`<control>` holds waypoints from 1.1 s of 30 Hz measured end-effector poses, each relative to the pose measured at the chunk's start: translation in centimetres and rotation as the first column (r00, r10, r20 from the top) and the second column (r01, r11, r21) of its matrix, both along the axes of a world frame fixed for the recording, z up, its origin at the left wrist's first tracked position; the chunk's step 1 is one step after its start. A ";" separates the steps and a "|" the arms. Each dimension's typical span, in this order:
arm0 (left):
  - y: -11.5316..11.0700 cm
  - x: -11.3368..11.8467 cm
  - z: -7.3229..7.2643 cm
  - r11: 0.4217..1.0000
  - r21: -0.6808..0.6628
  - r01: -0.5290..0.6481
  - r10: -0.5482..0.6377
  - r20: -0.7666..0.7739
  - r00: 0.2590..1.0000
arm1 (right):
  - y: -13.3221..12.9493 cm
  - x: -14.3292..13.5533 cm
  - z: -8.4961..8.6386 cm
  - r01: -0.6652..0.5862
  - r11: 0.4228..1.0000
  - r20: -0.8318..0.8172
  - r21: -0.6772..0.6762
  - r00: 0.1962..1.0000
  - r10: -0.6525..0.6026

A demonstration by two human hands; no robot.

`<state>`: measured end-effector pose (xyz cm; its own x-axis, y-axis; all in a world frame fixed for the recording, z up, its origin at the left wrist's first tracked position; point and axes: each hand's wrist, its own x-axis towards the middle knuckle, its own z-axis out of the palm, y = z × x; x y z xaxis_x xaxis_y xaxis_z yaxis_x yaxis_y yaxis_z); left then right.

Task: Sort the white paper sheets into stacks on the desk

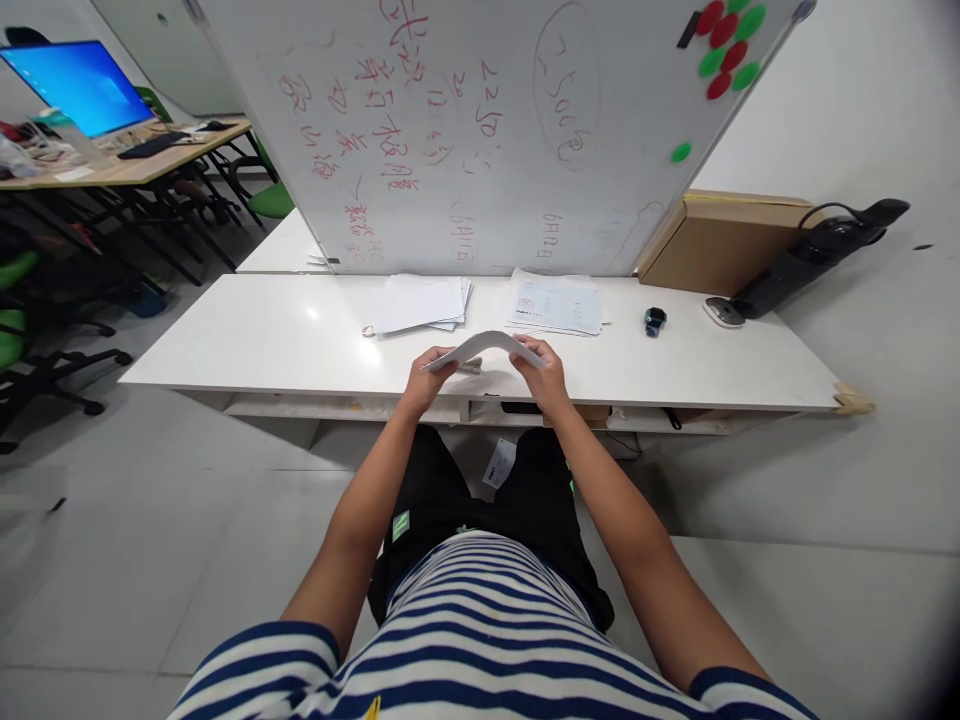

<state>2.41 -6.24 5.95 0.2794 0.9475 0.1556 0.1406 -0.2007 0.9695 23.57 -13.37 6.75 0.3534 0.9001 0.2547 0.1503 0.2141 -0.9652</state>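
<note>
A white sheet of paper [486, 342], bent upward into an arch, spans both my hands above the front edge of the desk. My left hand [429, 380] pinches its left end and my right hand [546, 378] its right end. Whether it is one sheet or a folded piece, I cannot tell. Beneath the arch a small metallic object [471, 366] shows in part, beside my left fingers. Behind my hands lie two piles: blank white papers [421, 304] on the left and printed papers with a red stamp [556, 304] on the right.
On the white desk [300, 330] are a small ring-like item [368, 331], a watch [654, 321], a mouse [724, 311], a black bottle [817, 255] and a cardboard box [720, 245]. A whiteboard [480, 200] stands behind. One printed paper [500, 463] lies below, between my legs.
</note>
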 end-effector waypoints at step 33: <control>-1.1 0.1 -2.6 0.993 -0.077 -0.091 0.087 -0.060 0.994 | -0.9 -0.2 -3.2 0.028 0.934 -0.021 -0.357 0.999 -0.038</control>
